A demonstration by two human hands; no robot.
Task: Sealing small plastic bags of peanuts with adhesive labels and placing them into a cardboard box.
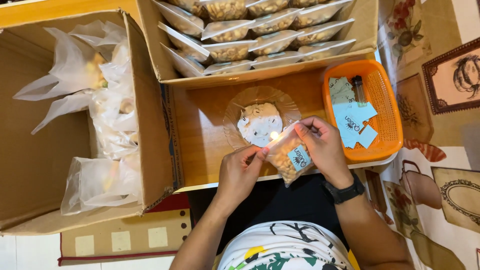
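Clear plastic, a small packet of nuts [289,156] sits pinched between my two hands, its long axis slanting from the sealed upper edge beside the candle flame [274,135] down towards my body. My left hand [241,172] grips the lower-left edge with thumb and fingers; my right hand [324,146] clamps the upper-right corner. Just beyond my fingertips lies a glass dish [235,107]; an orange basket [387,107] sits right of my right hand.
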